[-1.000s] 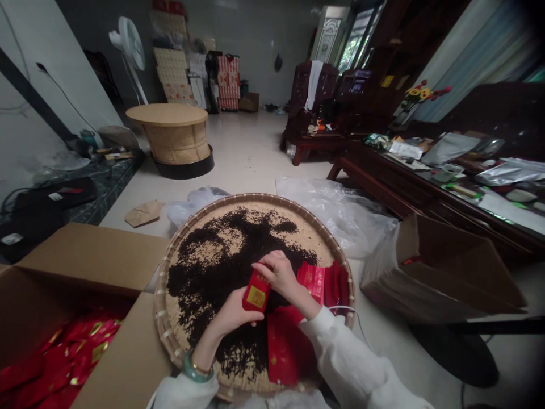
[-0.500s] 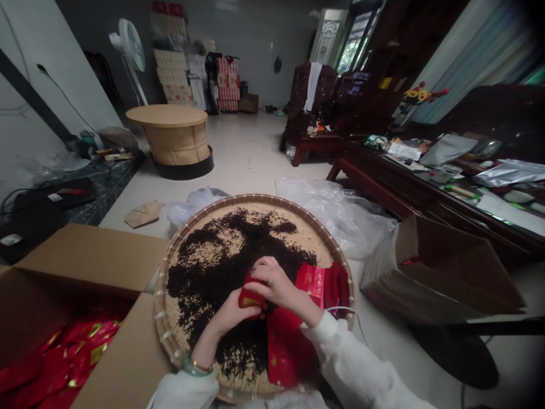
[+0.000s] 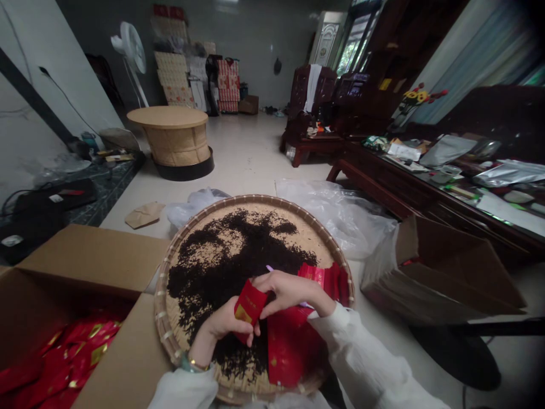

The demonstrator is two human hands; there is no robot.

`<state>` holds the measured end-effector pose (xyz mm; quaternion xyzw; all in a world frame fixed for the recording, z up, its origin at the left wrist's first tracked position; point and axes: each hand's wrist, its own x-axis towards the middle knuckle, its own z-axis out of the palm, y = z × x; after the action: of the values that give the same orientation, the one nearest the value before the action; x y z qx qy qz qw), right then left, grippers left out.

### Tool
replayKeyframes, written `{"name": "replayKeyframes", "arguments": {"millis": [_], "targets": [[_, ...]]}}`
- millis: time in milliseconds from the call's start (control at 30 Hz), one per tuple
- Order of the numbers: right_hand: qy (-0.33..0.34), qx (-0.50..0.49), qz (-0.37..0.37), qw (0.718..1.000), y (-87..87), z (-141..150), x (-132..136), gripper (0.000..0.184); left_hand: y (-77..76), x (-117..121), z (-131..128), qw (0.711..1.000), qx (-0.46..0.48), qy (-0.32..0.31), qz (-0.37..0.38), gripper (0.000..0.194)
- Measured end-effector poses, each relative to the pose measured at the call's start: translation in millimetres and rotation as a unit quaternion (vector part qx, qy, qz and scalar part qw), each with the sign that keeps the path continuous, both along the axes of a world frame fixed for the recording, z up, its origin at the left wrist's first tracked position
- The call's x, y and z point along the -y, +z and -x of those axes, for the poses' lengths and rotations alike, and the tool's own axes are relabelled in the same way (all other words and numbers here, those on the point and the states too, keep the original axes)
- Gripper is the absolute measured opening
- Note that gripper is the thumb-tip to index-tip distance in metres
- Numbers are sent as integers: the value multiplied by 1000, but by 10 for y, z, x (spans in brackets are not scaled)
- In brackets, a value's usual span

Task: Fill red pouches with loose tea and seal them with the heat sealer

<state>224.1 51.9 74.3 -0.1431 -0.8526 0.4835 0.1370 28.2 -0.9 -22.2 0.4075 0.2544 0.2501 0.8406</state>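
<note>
Head view: holds a red packet at a tilt in the left grip, thumb pressed across its lower front. Touches the packet's top with the right grip, bent fingers at the upper edge; cannot tell whether closed on it or loose. Shows a thin lilac item poking out past the right grip, too hidden to name. Has flat red pouches just below the right grip, and a row of red sleeves to its right. Spreads dark shreds under and beyond both grips, on a round woven tray. Has an open cardboard box with red packages inside, left of the left grip, plus a carton well to the right of the right grip. Beyond both grips, past the tray, shows clear plastic sheeting on the floor; farther right, a cluttered dark tabletop. Farther off, ahead and left of the left grip, shows a round drum-shaped table, a white fan and stacked boxes.
</note>
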Motion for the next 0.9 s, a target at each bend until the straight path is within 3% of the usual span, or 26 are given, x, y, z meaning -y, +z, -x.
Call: {"name": "replayKeyframes", "arguments": {"millis": [133, 367, 533, 633, 767, 833, 900], "targets": [[-4, 12, 12, 1000, -1, 1, 8, 27, -4, 2, 12, 1000, -6, -7, -1, 46], [-60, 35, -62, 996, 45, -44, -12, 7, -51, -12, 42, 1000, -9, -2, -9, 49], [-28, 25, -39, 999, 43, -82, -37, 5, -24, -25, 60, 999, -35, -7, -27, 46], [-58, 18, -18, 998, 60, -159, -100, 3, -4, -23, 73, 996, -74, 0, -41, 42], [-192, -14, -22, 981, 115, -224, -163, 10, -18, -28, 87, 980, -140, 86, -112, 34], [-255, -46, -76, 963, 151, -212, -128, 17, -30, -37, 88, 965, -166, 140, -150, 35], [-263, -81, -137, 952, 193, -181, -37, 22, -28, -51, 88, 946, -185, 178, -199, 36]]}}
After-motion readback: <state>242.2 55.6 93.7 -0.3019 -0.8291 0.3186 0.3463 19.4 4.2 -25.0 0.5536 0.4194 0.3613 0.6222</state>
